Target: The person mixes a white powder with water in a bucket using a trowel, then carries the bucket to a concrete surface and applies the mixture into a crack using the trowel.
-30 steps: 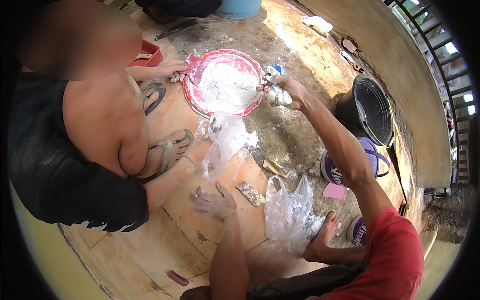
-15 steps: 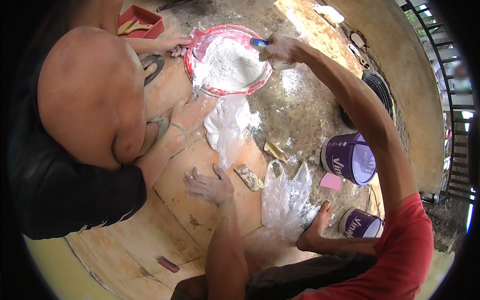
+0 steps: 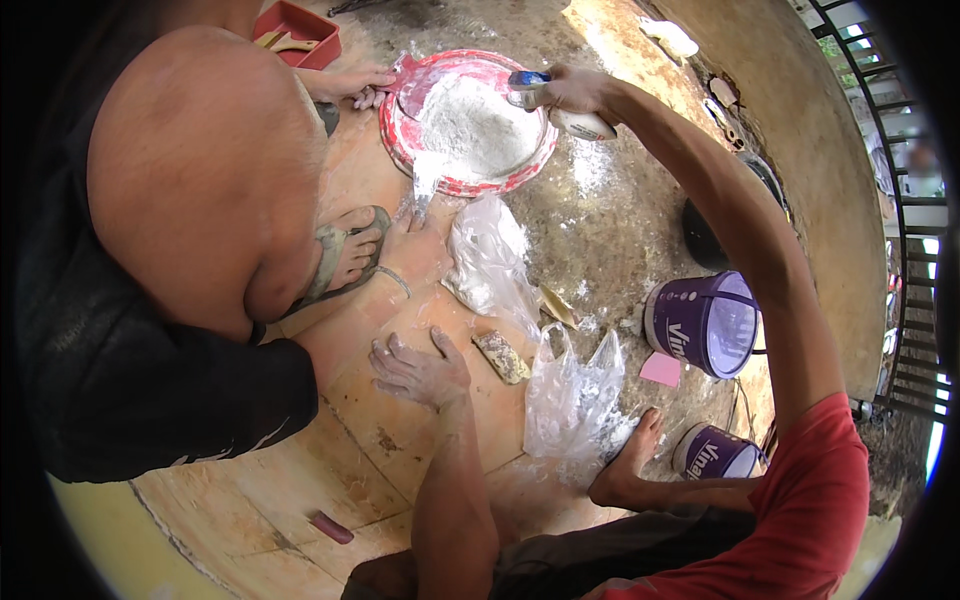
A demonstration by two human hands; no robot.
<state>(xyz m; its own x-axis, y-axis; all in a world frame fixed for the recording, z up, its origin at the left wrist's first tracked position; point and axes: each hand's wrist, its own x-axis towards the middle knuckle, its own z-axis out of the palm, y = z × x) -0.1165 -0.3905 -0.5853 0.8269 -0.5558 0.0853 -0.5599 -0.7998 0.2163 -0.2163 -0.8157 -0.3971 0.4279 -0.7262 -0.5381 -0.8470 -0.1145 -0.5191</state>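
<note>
A co-worker's bare back point(image 3: 200, 170) filled your view from nine to eleven o'clock and hid whatever lay beneath it; a red tray point(image 3: 300, 25) at twelve was cut off by the rim. The red-rimmed basin point(image 3: 465, 125) of white powder sat at twelve o'clock, its left edge held by the co-worker's hand point(image 3: 355, 85). Your right hand point(image 3: 570, 92) was closed around a white bottle with a blue cap point(image 3: 560, 112), held tilted over the basin's right rim; your fingers covered much of it. Your left hand point(image 3: 420, 370) lay flat and spread on the wooden board point(image 3: 300, 470) at centre, holding nothing, just beside a small yellowish sponge point(image 3: 502, 357) at its three o'clock.
</note>
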